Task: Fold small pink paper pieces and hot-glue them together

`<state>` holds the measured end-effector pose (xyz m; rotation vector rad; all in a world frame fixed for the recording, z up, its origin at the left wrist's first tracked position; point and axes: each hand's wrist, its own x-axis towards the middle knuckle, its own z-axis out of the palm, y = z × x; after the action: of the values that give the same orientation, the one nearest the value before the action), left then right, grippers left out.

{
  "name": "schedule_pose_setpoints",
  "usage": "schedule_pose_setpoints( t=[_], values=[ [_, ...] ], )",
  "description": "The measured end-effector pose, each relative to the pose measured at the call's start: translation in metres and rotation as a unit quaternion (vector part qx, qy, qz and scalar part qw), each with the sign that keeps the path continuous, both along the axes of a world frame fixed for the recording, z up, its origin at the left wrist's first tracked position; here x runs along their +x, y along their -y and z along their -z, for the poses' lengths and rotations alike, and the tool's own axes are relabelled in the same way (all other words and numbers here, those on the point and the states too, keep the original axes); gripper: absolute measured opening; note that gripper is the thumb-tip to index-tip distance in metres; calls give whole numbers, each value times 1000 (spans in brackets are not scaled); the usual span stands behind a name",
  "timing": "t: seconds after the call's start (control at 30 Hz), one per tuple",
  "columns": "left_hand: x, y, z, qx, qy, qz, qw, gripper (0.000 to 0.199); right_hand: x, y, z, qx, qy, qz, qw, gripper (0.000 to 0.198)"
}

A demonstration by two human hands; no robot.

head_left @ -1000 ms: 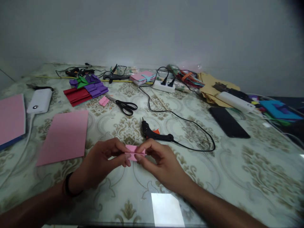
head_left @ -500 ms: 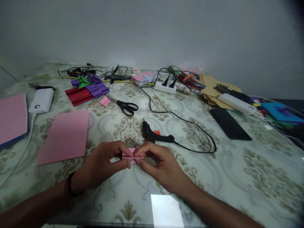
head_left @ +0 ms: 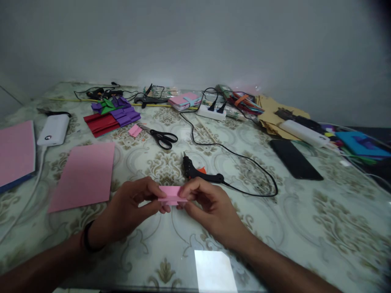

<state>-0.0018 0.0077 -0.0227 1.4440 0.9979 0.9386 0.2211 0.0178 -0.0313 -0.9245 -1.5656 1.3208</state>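
Note:
A small folded piece of pink paper is held between both hands above the table, with a crease running across it. My left hand pinches its left end between thumb and fingers. At the right end, my right hand grips it the same way. Just beyond the right hand lies a black glue gun with an orange trigger, its nozzle pointing away. A larger pink sheet rests flat to the left of my left hand. Black-handled scissors lie farther back, beside a small pink paper piece.
Red folded paper and purple folded paper lie at the back left. A white power strip feeds the glue gun's looping cord. A black phone lies right, a white power bank left.
The fingertips have moved apart from the middle of the folded pink paper toward its ends, so more of its face shows. The things on the table have stayed put.

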Motion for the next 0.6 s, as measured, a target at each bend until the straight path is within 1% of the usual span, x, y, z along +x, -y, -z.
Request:
schedule_pose_setpoints(
  t=[0.1, 0.23, 0.3, 0.47, 0.6],
  values=[
    [-1, 0, -2, 6, -8, 4, 1000, 8, 0, 0, 0, 5, -8, 3, 1000, 6],
    [-5, -1, -1, 63, -97, -22, 993, 7, 1, 0, 1, 12, -11, 6, 1000, 6],
    [-6, -1, 1, 77, -124, -31, 989, 9, 1, -1, 1, 13, -7, 9, 1000, 5],
    [-7, 0, 3, 77, -100, -32, 991, 14, 3, -1, 0, 25, 14, 25, 999, 4],
    [-7, -1, -1, 88, -115, -25, 989, 16, 3, -1, -2, 34, 23, 32, 999, 4]
  ],
)
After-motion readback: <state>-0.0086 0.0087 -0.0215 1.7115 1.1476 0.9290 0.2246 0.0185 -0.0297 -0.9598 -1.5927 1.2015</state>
